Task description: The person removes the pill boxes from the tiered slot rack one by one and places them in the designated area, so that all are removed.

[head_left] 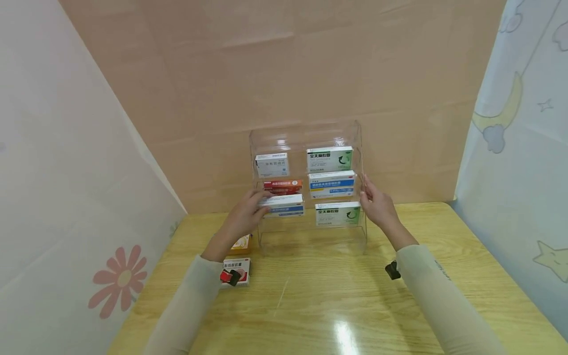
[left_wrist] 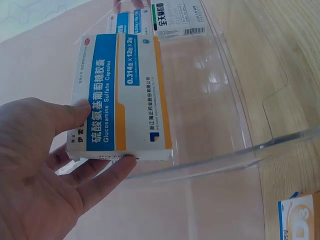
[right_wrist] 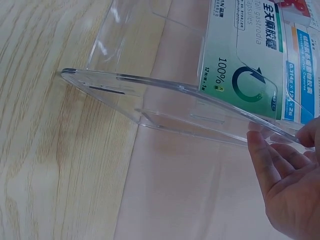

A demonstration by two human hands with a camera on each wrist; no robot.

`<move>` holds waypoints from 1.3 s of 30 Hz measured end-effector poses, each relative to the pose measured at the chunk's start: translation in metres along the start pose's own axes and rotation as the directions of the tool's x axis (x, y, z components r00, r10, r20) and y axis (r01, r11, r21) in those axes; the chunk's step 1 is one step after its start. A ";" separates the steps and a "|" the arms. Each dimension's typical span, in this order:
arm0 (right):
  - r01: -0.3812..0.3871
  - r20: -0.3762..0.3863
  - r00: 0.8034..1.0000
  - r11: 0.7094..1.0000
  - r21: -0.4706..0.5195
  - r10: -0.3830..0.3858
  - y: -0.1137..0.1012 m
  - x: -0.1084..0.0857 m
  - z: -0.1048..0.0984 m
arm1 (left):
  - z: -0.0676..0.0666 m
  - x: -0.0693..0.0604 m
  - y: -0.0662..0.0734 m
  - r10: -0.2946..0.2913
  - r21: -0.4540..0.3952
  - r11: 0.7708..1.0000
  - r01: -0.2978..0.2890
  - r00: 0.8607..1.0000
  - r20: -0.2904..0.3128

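In the head view my left hand [head_left: 243, 215] holds a white, blue and orange box [head_left: 284, 205] at the left of a clear tiered rack [head_left: 310, 241], just below a red box [head_left: 283, 186]. The left wrist view shows the thumb on the face of this glucosamine box [left_wrist: 120, 95] and fingers beneath its end. My right hand [head_left: 379, 203] grips the rack's right side edge; in the right wrist view the fingers of that hand [right_wrist: 290, 175] pinch the clear panel [right_wrist: 200, 95], beside a green and white box [right_wrist: 242, 60].
The rack also bears a white box [head_left: 272, 165] at upper left, a green and white box [head_left: 330, 159] at upper right, a blue and white one [head_left: 332, 185] below it and another green one [head_left: 338, 214]. An orange box [head_left: 241, 243] and a white-red box [head_left: 243, 268] lie at left.
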State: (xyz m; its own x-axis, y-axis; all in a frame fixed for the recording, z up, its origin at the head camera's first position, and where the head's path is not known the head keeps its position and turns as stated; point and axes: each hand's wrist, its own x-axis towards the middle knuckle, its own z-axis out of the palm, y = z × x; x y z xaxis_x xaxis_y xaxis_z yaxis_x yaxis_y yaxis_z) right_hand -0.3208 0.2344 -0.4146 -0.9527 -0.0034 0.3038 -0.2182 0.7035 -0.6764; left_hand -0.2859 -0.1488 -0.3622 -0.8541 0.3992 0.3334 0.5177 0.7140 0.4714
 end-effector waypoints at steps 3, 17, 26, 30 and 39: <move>0.006 -0.002 1.000 1.000 0.002 -0.006 0.001 0.000 0.000 | -0.006 -0.004 -0.003 -0.023 -0.027 0.999 0.023 0.999 0.028; 0.021 -0.013 1.000 1.000 0.015 -0.020 0.003 0.000 0.002 | -0.033 -0.031 -0.025 0.003 -0.082 0.997 0.007 0.992 0.124; 0.025 -0.004 1.000 1.000 0.003 -0.025 0.005 0.000 0.002 | -0.044 -0.050 -0.040 0.005 -0.094 0.996 0.010 0.988 0.152; 0.028 -0.003 1.000 1.000 0.006 -0.028 0.005 0.000 0.001 | -0.049 -0.058 -0.051 0.025 -0.088 0.996 -0.012 0.988 0.153; 0.029 -0.003 1.000 0.999 0.019 -0.029 0.003 0.000 0.002 | -0.060 -0.077 -0.078 -0.076 -0.071 0.994 0.087 0.987 0.143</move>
State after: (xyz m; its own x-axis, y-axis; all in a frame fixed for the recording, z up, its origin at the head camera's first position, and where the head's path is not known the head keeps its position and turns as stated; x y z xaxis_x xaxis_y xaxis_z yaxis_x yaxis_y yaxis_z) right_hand -0.3222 0.2355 -0.4179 -0.9453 -0.0220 0.3255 -0.2501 0.6897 -0.6796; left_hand -0.2572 -0.2701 -0.3754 -0.8891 0.4223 0.1763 0.4440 0.7029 0.5556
